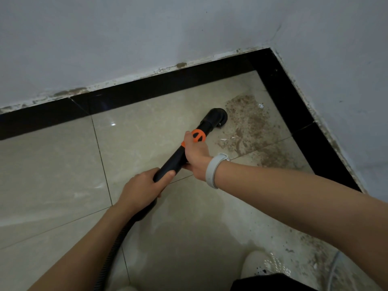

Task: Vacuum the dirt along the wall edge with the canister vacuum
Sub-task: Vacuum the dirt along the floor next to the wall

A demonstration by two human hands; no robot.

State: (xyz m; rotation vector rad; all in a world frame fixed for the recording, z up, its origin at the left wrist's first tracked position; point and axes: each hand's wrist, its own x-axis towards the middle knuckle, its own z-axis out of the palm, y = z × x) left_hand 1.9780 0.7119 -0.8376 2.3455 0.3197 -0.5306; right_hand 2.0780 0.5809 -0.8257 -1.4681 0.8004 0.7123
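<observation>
We're mid-sweep: left hand (140, 189) and right hand (194, 153) both wrap fingers round the wand (178, 156), nozzle (216, 117) on the floor at the dirt (249, 124) patch's edge by the corner; next, probably push right through it toward the skirting (294, 106).

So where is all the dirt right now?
In the head view, the dirt patch lies on the tan floor tiles toward the right, near the corner by the black baseboard, just right of the vacuum nozzle.
</observation>
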